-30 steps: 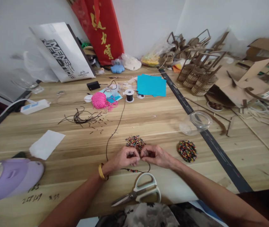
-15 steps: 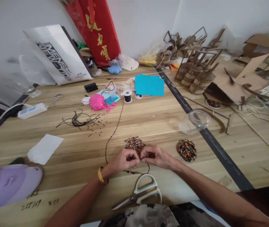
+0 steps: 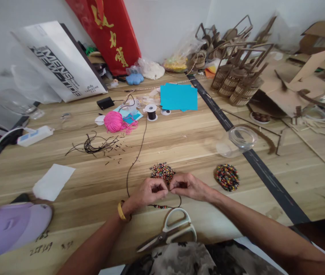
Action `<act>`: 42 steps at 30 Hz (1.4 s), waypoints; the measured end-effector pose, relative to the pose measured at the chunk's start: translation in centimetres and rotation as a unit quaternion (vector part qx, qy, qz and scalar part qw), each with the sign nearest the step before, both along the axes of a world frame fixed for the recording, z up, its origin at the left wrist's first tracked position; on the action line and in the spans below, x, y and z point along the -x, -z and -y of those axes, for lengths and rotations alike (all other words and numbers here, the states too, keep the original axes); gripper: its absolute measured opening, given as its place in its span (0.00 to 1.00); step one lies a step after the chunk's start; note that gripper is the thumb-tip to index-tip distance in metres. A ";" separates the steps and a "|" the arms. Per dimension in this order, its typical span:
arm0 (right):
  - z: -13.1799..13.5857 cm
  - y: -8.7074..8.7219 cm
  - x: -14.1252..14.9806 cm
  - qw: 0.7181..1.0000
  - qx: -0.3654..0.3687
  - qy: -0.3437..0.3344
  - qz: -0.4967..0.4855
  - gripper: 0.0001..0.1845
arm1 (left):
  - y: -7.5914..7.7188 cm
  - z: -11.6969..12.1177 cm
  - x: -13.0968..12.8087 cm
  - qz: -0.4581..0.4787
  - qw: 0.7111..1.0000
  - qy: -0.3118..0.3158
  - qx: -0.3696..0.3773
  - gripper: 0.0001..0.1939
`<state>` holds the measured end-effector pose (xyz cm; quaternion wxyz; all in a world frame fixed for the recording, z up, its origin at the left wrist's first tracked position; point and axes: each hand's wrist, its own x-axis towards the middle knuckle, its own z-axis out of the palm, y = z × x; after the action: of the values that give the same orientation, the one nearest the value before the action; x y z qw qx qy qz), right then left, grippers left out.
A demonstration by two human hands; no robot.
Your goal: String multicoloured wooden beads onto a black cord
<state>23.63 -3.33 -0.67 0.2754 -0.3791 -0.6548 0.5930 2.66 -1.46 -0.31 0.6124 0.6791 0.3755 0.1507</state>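
Observation:
My left hand (image 3: 150, 191) and my right hand (image 3: 189, 186) meet fingertip to fingertip, each closed in a pinch. A thin black cord (image 3: 136, 159) runs from a spool (image 3: 151, 112) past my left wrist, then loops below the hands and up to my right fingers. Several small coloured beads (image 3: 160, 206) are strung on its lower stretch. Whatever my left fingertips pinch is too small to make out. Just beyond the hands lies a pile of loose multicoloured beads (image 3: 162, 172). White-handled scissors (image 3: 166, 231) rest on the table close to my body.
To the right lies a coiled bundle of beads (image 3: 227, 177), with a clear plastic container (image 3: 241, 138) behind it. Black cord pieces (image 3: 94, 144), pink yarn (image 3: 113, 121) and blue sheets (image 3: 179, 97) lie farther back. A purple device (image 3: 16, 225) sits at left.
The camera view has shifted slightly. Both hands keep their pinch at nearly the same spot, and the beads and cord look unchanged.

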 end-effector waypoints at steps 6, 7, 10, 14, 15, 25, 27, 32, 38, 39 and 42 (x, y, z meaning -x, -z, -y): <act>-0.2 -0.2 -0.4 1.000 0.016 -0.009 -0.014 0.09 | -0.1 -0.2 0.2 0.027 0.999 0.002 0.022 0.10; -0.3 -0.3 -0.5 0.999 0.027 -0.011 -0.025 0.10 | -0.1 -0.3 0.2 0.029 0.999 -0.002 0.020 0.11; -0.6 -0.5 -0.8 0.997 0.048 -0.004 -0.056 0.14 | -0.3 -0.5 0.4 0.025 0.999 -0.018 -0.010 0.12; -1.1 -0.4 -1.2 0.995 0.068 0.032 -0.063 0.15 | -1.0 -0.8 0.4 -0.014 0.993 -0.047 -0.103 0.09; -1.1 -0.4 -1.2 0.994 0.076 0.041 -0.061 0.16 | -1.2 -0.8 0.3 -0.031 0.989 -0.048 -0.133 0.08; -1.2 0.0 -1.3 0.992 0.105 0.044 -0.058 0.17 | -1.6 -0.7 -0.9 -0.168 0.919 0.045 -0.354 0.04; -1.3 0.0 -1.3 0.992 0.103 0.040 -0.064 0.17 | -1.6 -0.7 -1.0 -0.185 0.911 0.055 -0.364 0.02; -1.6 0.3 -1.2 0.991 0.114 0.029 -0.069 0.17 | -1.4 -0.3 -1.2 -0.212 0.894 0.063 -0.389 0.02; -2.0 0.2 -1.2 0.989 0.129 0.032 -0.069 0.17 | -1.2 0.1 -1.8 -0.208 0.878 0.063 -0.426 0.03; -2.1 0.1 -1.2 0.988 0.132 0.031 -0.069 0.17 | -1.2 0.1 -1.9 -0.209 0.875 0.063 -0.432 0.03; -2.3 -0.1 -1.2 0.986 0.147 0.030 -0.067 0.17 | -1.1 0.2 -2.0 -0.214 0.866 0.060 -0.447 0.04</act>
<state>24.79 -1.03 -0.61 0.2777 -0.3948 -0.5291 0.6979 4.61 -1.67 0.82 0.1552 0.9169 0.3487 0.1164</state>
